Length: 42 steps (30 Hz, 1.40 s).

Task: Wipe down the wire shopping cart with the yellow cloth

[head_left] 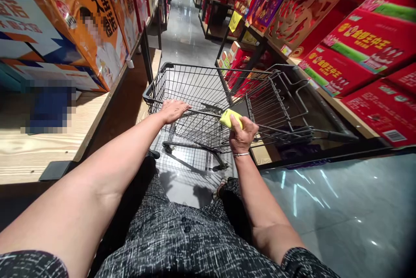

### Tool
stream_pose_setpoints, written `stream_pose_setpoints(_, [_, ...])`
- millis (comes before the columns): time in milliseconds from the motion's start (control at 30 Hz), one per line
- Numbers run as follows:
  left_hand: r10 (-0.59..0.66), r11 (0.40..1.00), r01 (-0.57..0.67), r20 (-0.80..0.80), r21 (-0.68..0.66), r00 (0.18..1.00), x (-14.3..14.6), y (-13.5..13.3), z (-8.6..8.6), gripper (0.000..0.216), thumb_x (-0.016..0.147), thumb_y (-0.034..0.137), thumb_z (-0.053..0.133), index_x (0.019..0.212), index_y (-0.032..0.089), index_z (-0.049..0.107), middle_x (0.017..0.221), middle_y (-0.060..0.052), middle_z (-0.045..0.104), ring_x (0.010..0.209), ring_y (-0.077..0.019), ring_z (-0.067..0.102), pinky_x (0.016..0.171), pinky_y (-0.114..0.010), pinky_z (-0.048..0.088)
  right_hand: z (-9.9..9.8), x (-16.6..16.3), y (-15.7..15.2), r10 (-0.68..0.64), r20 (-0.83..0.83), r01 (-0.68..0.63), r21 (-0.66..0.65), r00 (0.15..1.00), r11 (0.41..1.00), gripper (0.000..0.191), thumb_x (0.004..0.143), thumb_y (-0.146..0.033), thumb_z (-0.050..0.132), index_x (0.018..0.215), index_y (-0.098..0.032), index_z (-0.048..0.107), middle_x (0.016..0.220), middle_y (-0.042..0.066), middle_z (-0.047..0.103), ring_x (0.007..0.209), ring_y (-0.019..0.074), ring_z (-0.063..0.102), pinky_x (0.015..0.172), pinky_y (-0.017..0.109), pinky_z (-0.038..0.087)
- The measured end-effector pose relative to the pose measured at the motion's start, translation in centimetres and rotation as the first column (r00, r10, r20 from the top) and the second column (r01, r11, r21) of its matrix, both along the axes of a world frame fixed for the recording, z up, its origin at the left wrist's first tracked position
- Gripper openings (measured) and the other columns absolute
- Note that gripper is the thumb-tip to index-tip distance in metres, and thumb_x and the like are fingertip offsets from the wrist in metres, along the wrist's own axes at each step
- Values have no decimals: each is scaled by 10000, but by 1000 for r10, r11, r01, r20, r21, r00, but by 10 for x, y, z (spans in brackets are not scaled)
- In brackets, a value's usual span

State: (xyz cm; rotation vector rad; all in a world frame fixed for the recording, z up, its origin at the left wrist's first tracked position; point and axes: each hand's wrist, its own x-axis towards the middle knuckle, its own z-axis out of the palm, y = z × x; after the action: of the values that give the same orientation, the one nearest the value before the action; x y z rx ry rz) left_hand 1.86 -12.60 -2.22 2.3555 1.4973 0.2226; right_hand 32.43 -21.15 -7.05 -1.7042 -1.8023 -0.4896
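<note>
Both arms reach forward from the near edge of the view to a black wire shopping cart [195, 91] standing in a shop aisle. The left arm runs long and nearly straight from the near left corner up toward the middle. The left hand [173, 110] lies palm down on the cart's near rim at its left end, with the fingers stretched out flat and pointing right rather than curled round the bar.

The right arm comes up from the near right, bent at the elbow, with the forearm rising steeply to the wrist, which wears a thin bracelet [241, 154]. The right hand [243, 134] is at the right end of the same rim, knuckles toward the camera. Its fingers are closed round a yellow object [230, 117], which sticks out to the left above the thumb and sits against the bar. Whether it is a cloth or a sponge cannot be told.

The cart's hinged wire flap [269, 104] lies off to the right of the basket. A wooden shelf [48, 148] with orange boxes [94, 22] lines the left side, and red boxes [367, 39] fill the shelves on the right. Glossy grey floor [341, 208] runs between them into the distance
</note>
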Motion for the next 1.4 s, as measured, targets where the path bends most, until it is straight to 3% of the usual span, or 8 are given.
stream_pose_setpoints(233, [6,1000,-6,4,13,1000,4,0,-4,619,1024,534,87,1340,374,595,1332,-23,589,1239,-298,447,1056,-491,249,-119,-13,-18,172,39,-139,-432,984,891,328,907,-152,504,1074,-290,750,1075,65,625,1009,217,439,886,354,380])
stream_pose_setpoints(333, [6,1000,-6,17,6,1000,5,-1,-5,616,1022,537,86,1332,385,596,1347,-9,582,1254,-296,432,1071,-497,233,-146,-28,-22,232,18,-192,-501,973,844,286,888,-107,526,936,-259,763,991,42,644,942,181,439,815,296,370])
stream_pose_setpoints(533, [13,1000,-14,27,1,1000,5,-1,-5,612,1018,536,93,1337,379,591,1360,-8,573,1264,-294,426,1079,-502,234,-124,-24,-22,240,36,-195,-470,970,861,390,820,-53,511,1050,-261,749,1052,57,638,957,191,466,826,303,382])
stream_pose_setpoints(733, [4,1000,-4,8,-4,1000,-2,4,-5,638,1011,551,84,1334,351,597,1354,-26,574,1268,-308,442,1079,-516,254,-26,49,-24,70,60,-60,-153,996,986,463,825,-124,514,1228,-273,686,1147,106,574,1049,250,492,899,392,405])
stream_pose_setpoints(867, [52,999,-51,-82,13,995,7,1,0,611,980,618,190,1365,334,571,1431,-51,506,1380,-343,332,1132,-556,182,18,91,-30,-151,-15,152,111,988,982,371,884,-212,525,1208,-265,697,1174,138,539,1106,294,465,896,426,392])
stream_pose_setpoints(1000, [25,995,-19,-56,100,998,38,-14,4,622,971,629,247,1505,343,387,1533,-52,386,1463,-314,217,1187,-568,0,-11,86,-29,-118,-18,119,106,993,987,383,856,-176,519,1166,-285,716,1155,115,549,1120,294,466,915,451,410])
stream_pose_setpoints(1200, [-153,985,152,12,78,988,68,-27,3,571,985,557,303,1523,371,343,1521,-23,413,1395,-300,311,1167,-520,114,-102,36,-25,23,-19,-27,-206,1000,978,468,743,-70,509,1077,-282,759,1075,91,590,1035,241,495,908,410,445])
stream_pose_setpoints(1400, [-128,987,128,-8,100,992,60,-12,-4,575,974,578,326,1516,388,347,1540,-9,386,1376,-324,314,1126,-514,176,-119,18,-15,-1,-34,-8,-265,999,964,445,775,-91,529,1103,-291,752,1124,92,602,1068,245,470,944,419,407])
